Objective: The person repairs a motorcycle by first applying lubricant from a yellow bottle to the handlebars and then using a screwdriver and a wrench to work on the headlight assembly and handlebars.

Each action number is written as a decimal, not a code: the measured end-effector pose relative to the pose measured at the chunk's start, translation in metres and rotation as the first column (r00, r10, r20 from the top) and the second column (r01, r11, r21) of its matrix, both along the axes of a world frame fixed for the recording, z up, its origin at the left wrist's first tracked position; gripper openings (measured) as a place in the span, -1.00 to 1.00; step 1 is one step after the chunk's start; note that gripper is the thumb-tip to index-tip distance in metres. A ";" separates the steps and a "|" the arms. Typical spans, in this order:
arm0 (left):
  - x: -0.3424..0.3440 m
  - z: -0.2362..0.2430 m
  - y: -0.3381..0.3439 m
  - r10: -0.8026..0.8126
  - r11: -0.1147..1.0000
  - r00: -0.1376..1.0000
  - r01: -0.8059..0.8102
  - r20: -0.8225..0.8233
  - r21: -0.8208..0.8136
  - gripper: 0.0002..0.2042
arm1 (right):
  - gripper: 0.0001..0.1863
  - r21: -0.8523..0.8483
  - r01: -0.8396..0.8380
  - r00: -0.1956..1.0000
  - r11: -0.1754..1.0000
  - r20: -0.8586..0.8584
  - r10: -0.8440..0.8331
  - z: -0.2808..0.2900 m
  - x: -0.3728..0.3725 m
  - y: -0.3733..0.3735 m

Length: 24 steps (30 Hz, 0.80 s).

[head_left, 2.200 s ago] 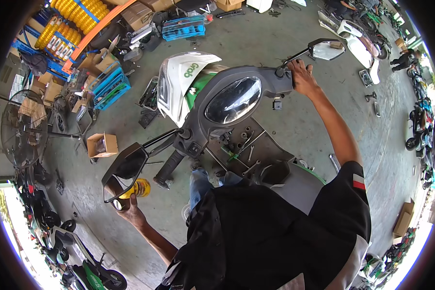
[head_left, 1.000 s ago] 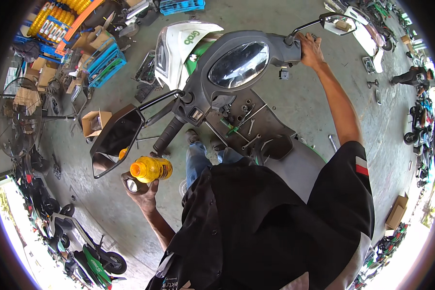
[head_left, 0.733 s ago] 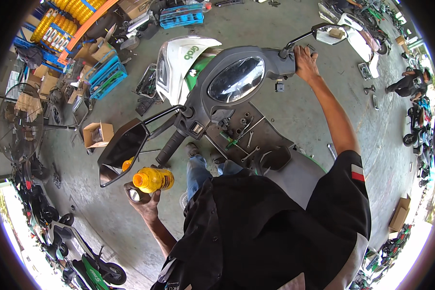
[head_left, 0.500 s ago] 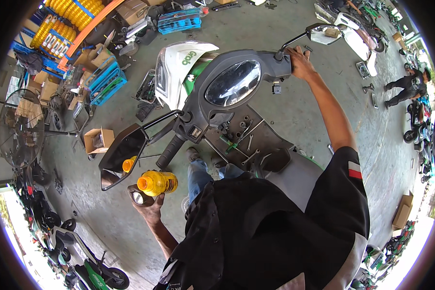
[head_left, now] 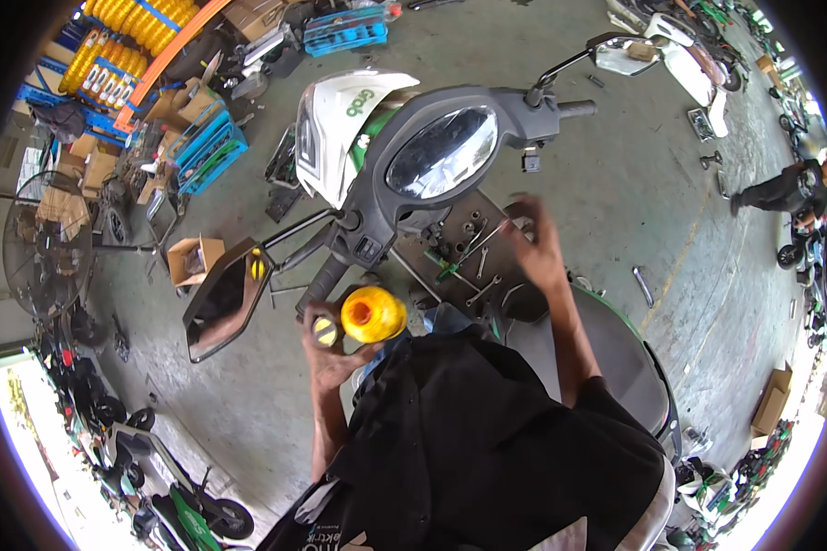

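My left hand point(head_left: 333, 363) is closed around a yellow plastic bottle point(head_left: 383, 317) whose uncapped mouth faces up. A round cap with a pale inside point(head_left: 325, 331) is held by the same fingers, beside the bottle. My right hand point(head_left: 539, 248) is in the air over the scooter's footboard, slightly blurred, with thumb and fingers apart and nothing seen between them. In front of me stands a scooter with grey handlebars point(head_left: 368, 207), a glossy display point(head_left: 444, 153) and a white front panel point(head_left: 333, 129). Its left grip point(head_left: 324, 282) is close to my left hand.
On the footboard point(head_left: 469, 216) lie several sockets, spanners point(head_left: 483, 262) and a green-handled screwdriver point(head_left: 447, 272). The left mirror point(head_left: 220, 303) juts out beside my left hand. Blue toolboxes point(head_left: 209, 151), a pedestal fan point(head_left: 48, 234) and an open carton point(head_left: 196, 261) stand around. Another person point(head_left: 786, 191) is far right.
My right hand has let go of the right handlebar grip and come back toward me. My left hand has moved right and closer to my body with the bottle and cap.
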State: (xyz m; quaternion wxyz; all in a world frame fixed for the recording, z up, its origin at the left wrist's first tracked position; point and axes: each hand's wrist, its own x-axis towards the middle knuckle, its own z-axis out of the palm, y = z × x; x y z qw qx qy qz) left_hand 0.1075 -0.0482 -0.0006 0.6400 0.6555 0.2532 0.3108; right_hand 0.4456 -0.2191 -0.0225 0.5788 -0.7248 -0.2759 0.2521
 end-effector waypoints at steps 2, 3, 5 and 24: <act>0.036 0.015 -0.006 -0.065 0.997 0.998 0.065 -0.009 0.034 -0.28 | -0.02 -0.061 -0.413 0.911 0.909 -0.043 0.411 0.023 -0.063 -0.004; 0.048 0.020 -0.012 -0.084 0.996 0.996 0.084 -0.002 0.015 -0.30 | 0.11 -0.035 -0.540 0.842 0.841 -0.007 0.540 0.022 -0.083 -0.001; 0.064 0.010 -0.016 -0.178 0.984 0.984 0.178 0.023 -0.007 -0.31 | 0.15 0.095 -0.514 0.854 0.853 -0.037 0.519 0.020 -0.110 0.006; 0.137 0.027 -0.018 -0.230 0.972 0.968 0.223 0.098 0.075 -0.42 | -0.14 -0.188 -0.260 0.962 0.947 0.033 0.271 0.021 -0.093 0.012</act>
